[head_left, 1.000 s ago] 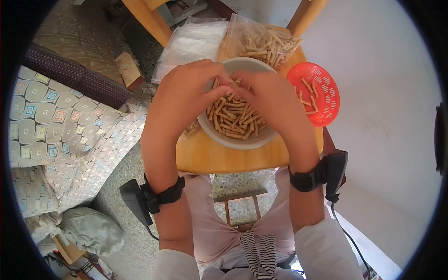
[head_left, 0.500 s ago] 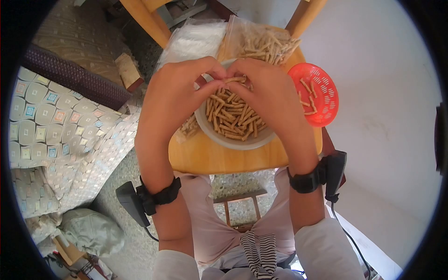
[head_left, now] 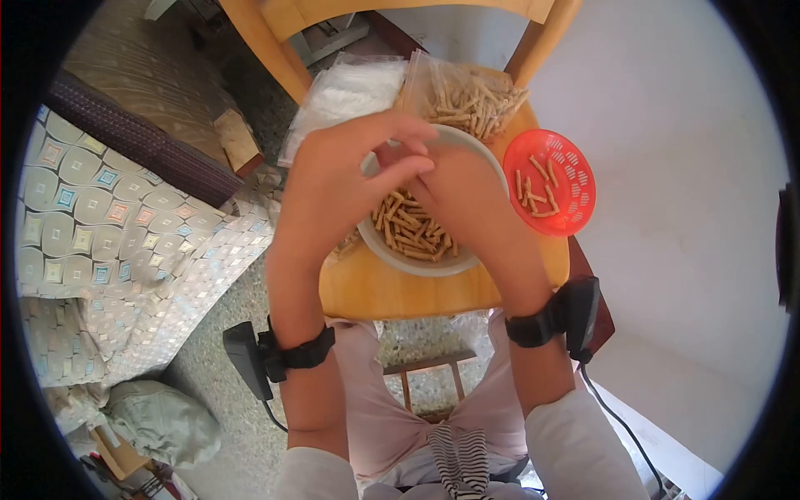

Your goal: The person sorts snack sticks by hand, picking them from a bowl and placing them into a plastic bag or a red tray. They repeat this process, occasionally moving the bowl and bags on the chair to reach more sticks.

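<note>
Left hand (head_left: 350,171) and right hand (head_left: 458,179) are close together over the far half of a pale round bowl (head_left: 421,272), the left thumb tip beside the right hand. The left one is partly open, its thumb and forefinger curved and standing apart, with no stick seen in its grasp. The right one is bent inward with the back of it uppermost; its fingers are blurred and mostly hidden, so it cannot be told how far they are open or whether they have hold of anything.

Short brown sticks (head_left: 408,229) lie heaped in the bowl, pointing in many directions and showing below the hands on the near side. The bowl stands on the seat of a wooden chair (head_left: 408,302). To its right is a red basket (head_left: 577,204) with slotted sides, in which several loose sticks (head_left: 540,187) lie. On the far side of the bowl a clear bag (head_left: 467,100) full of similar sticks lies on the seat, and left of that is a stack of flat clear bags (head_left: 346,96).

Each forearm has a black strap carrying a dark device, with a cable running from it. Patterned cloth (head_left: 100,225) spreads at the left, and a pale wall (head_left: 675,167) rises at the right.
</note>
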### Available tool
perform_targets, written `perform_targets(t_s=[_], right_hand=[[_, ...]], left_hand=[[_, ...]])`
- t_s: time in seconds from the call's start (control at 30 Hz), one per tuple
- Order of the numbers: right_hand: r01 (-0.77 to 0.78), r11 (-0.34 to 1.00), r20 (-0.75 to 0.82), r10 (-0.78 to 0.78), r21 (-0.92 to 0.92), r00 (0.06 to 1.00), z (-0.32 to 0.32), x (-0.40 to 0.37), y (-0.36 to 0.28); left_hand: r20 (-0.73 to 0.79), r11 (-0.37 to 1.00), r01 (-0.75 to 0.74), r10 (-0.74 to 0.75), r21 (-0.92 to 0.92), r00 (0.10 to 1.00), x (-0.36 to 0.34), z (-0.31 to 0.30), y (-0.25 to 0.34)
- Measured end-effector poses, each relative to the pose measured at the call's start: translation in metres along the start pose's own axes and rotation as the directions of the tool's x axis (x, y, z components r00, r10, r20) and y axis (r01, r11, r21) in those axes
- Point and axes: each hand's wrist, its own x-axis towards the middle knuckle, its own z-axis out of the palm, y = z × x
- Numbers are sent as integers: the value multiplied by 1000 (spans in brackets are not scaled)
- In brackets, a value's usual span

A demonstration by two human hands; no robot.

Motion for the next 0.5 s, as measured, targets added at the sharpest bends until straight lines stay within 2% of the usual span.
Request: perform_targets(t_s=[0.07,0.17,0.3,0.43,0.5], right_hand=[[9,999,2,-9,53,1000,-1,-2,0],[39,999,-65,-40,-7,997,-7,0,2],[89,996,-128,-88,2,988,-15,4,0],[-44,999,-35,45,11,998,-22,5,-2],[-98,995,14,98,33,995,-23,6,0]], left_hand=[[21,1000,-1,0,11,1000,0,1,2],[23,1000,-6,6,21,1000,-1,0,6],[41,999,-51,50,9,998,-1,-2,1],[43,999,-31,32,-33,999,-1,1,1],[51,998,-64,62,30,997,-1,2,0]])
